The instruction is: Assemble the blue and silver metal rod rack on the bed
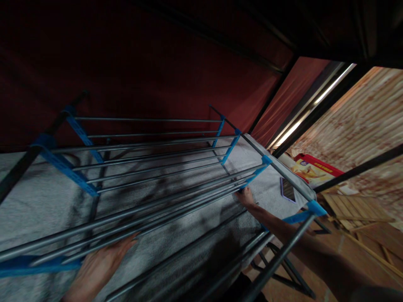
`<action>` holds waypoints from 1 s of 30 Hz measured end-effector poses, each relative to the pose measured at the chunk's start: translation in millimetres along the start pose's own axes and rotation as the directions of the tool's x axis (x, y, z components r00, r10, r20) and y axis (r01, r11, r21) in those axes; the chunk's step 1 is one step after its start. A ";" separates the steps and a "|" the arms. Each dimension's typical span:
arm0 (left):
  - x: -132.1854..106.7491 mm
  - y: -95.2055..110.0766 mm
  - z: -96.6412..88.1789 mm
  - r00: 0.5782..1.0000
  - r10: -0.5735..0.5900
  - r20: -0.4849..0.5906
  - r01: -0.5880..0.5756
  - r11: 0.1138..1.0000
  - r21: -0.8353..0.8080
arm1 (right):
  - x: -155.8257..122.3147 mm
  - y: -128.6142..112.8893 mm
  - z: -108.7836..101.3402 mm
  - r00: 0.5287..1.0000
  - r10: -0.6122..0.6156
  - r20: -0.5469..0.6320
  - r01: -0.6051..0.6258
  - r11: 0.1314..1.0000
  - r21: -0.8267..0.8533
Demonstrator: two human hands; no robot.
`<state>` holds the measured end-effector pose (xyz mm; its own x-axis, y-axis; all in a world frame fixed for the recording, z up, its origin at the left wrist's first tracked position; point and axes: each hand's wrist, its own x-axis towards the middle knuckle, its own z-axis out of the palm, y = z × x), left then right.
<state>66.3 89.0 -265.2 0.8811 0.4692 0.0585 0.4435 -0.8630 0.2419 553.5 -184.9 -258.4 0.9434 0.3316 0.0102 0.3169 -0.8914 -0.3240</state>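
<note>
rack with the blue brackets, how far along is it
Done: two far tiers have rods seated in blue brackets. In hand: left hand on the nearest tier's rods, right hand at their far bracket. Left: lower rods, ends unseen.

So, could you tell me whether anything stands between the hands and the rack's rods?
Nothing visible does: the right hand and the left hand both already touch the rods; the phone lies aside.
</note>
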 end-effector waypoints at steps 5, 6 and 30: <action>0.9 -2.7 4.8 1.000 0.004 -0.029 -0.005 1.000 -0.017 | -1.2 -1.9 -1.7 0.999 0.052 -0.015 -0.052 0.999 0.007; 0.9 -2.7 5.1 1.000 0.001 -0.024 -0.001 1.000 -0.019 | -1.2 -2.0 -2.3 0.999 0.051 -0.015 -0.051 0.999 0.010; 1.1 12.2 -12.7 0.998 -0.051 -0.022 0.050 0.997 -0.051 | -10.2 -4.9 -3.5 0.998 0.064 0.024 -0.063 0.997 -0.034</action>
<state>70.7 81.3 -249.9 0.8537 0.5164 0.0673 0.4777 -0.8281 0.2934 542.7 -185.0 -253.6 0.9590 0.2814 -0.0328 0.2601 -0.9203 -0.2921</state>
